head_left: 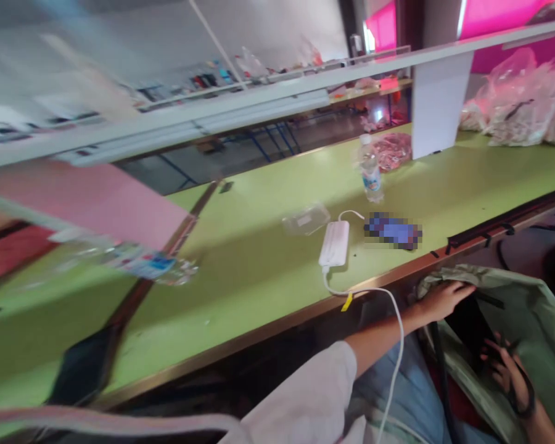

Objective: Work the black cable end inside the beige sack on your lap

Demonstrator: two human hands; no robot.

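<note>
Counted on the green table (259,271): two plastic water bottles, one upright (370,171) and one lying flat (155,266). One white power bank (334,243) with one white cable (388,308) was seen. One clear plastic case (306,219) was noted. Two hands, left (444,298) and right (506,367), were counted at one green bag (531,308).
</note>
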